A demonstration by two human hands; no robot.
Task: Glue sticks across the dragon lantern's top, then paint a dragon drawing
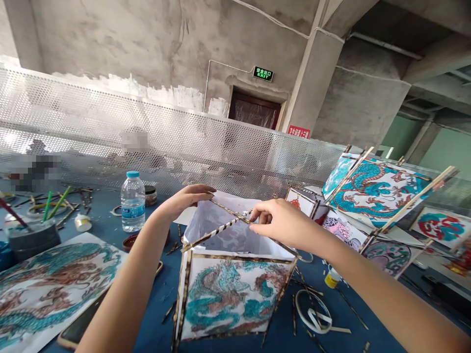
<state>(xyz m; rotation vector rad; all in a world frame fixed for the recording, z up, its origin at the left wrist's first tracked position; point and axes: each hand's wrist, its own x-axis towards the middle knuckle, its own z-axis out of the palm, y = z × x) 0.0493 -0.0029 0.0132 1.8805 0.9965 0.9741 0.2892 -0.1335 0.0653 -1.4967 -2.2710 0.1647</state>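
Note:
A square paper lantern [235,294] with a bamboo frame and a painted teal and brown dragon panel stands on the blue table in front of me. My left hand [187,197] rests its fingers on the far top edge of the frame. My right hand [281,223] pinches the end of a spotted bamboo stick [217,231] that lies diagonally across the lantern's open top.
A water bottle [133,201] stands at centre left. A dragon painting sheet [51,284] and a phone [79,326] lie at left, with a brush pot [31,235]. Finished lanterns [379,193] lean at right. A glue bottle [332,278], tape ring [312,311] and loose sticks lie near. A perforated metal screen [184,147] runs behind the table.

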